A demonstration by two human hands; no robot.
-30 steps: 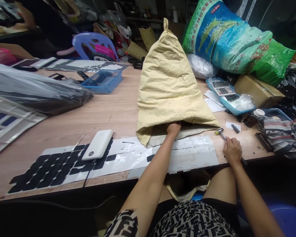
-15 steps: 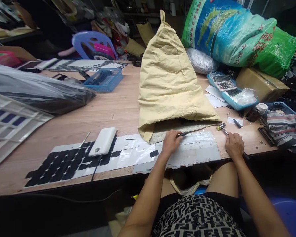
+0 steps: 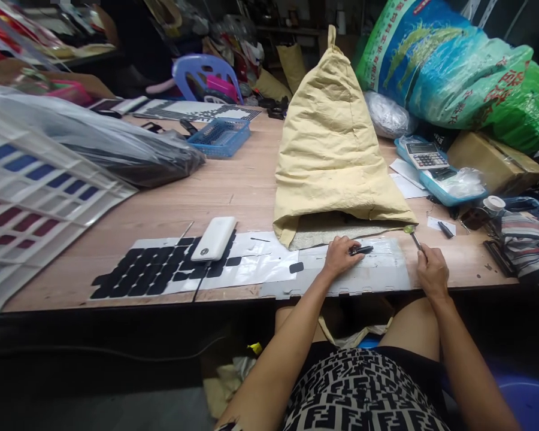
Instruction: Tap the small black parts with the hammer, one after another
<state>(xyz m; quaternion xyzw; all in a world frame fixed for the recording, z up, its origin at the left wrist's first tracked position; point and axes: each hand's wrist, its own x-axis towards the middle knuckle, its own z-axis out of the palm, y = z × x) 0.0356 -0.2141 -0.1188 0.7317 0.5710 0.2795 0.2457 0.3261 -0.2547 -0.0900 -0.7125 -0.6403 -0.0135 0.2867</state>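
White frame, slatted, with rows of blue and dark red, tilted at the far left of the wooden table. Beside it, a bundle in clear plastic. Nearer the front edge, a group of black patches on white paper. Power bank, white, lying over some of the patches, dark cable at its near end. Blue basket, plastic, farther back.

Yellow sack, lying flat, mouth toward the person. Grey board, flat at the table's front edge, just before that mouth. Left hand, above the board, fingers closed on one end of a small black piece, which points rightward; whether the piece touches the board cannot be told.

Hammer, its head just beside the sack's right corner. Right hand, wrapped around the hammer's handle, to the right of the board. Calculator, in a light blue tray farther back. Marker, black, on a white card. Cardboard box, behind the tray. Striped cloth, crumpled, at the far right.
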